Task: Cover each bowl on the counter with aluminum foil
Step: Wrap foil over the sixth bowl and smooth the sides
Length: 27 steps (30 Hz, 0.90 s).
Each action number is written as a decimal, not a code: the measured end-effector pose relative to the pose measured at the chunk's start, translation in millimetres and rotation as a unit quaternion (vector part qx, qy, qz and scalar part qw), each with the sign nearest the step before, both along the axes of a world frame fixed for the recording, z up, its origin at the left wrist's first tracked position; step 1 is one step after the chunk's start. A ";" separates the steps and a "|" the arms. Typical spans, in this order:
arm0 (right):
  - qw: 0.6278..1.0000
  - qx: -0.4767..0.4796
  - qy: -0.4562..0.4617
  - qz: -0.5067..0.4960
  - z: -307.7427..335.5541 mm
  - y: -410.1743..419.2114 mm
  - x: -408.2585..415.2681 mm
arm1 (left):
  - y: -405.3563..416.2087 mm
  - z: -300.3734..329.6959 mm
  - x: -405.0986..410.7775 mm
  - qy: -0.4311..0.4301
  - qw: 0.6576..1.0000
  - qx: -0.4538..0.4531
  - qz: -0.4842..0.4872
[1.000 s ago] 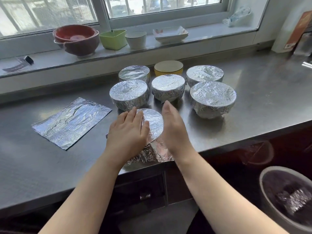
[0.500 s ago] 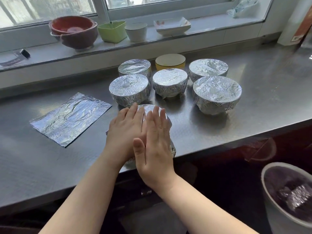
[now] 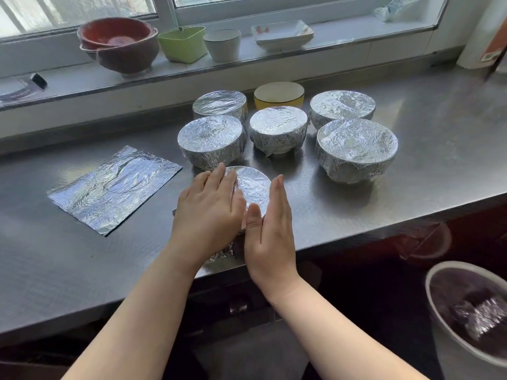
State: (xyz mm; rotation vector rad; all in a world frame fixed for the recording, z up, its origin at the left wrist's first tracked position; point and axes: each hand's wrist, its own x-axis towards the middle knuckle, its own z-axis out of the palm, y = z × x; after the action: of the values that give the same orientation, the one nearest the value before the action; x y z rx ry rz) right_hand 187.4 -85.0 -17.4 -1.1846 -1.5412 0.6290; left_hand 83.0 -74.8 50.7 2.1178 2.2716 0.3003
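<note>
Head view: at the near edge of the brushed steel counter [image 3: 356, 209], upright, mouth up, a round bowl under crinkled aluminium foil [image 3: 252, 185]. Left hand [image 3: 208, 212] laid flat on its foil top, fingers straight and close together. Right hand [image 3: 270, 231] on edge against the bowl's right side, fingers straight and pressed together. Behind, five more foil-wrapped bowls [image 3: 356, 149] and one bare yellow bowl [image 3: 278, 95]. To the left, one flat rectangular foil sheet [image 3: 115, 187], long axis running from near left to far right. On the white windowsill [image 3: 343, 31], stacked red-brown bowls [image 3: 120, 45], green square tub [image 3: 183, 43], white cup [image 3: 222, 44], white square dish [image 3: 282, 34]. Lower right, grey bin [image 3: 444, 325] holding crumpled foil
</note>
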 end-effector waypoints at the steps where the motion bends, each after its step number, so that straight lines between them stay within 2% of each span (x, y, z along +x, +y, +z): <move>1: 1.000 -0.015 0.004 0.002 0.3 -1.7 -0.3 | -0.3 0.4 0.4 -0.001 1.000 0.000 0.001; 5: 0.999 -0.012 0.030 -0.011 -4.4 -4.2 4.4 | -1.0 0.8 0.9 0.002 1.000 0.001 0.001; 8: 0.997 -0.027 0.065 0.016 -9.8 -4.1 13.7 | -1.4 0.5 0.2 0.002 1.000 -0.002 -0.001; 15: 0.999 -0.014 0.050 -0.003 -18.8 -3.9 26.5 | -0.9 0.6 0.8 0.004 1.000 -0.001 -0.003; 21: 0.997 0.019 0.028 -0.070 -20.9 -2.7 17.0 | -2.0 -0.4 2.7 -0.005 1.000 -0.002 0.012; 27: 0.978 0.118 -0.016 -0.172 -25.0 5.2 15.3 | -1.2 -0.6 3.4 -0.001 1.000 -0.003 0.018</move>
State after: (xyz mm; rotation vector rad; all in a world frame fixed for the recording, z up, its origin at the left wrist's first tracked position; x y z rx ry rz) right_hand 202.7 -79.8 -42.4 -1.2429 -1.3502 0.1924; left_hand 86.4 -76.0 50.2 2.0757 2.3077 0.2978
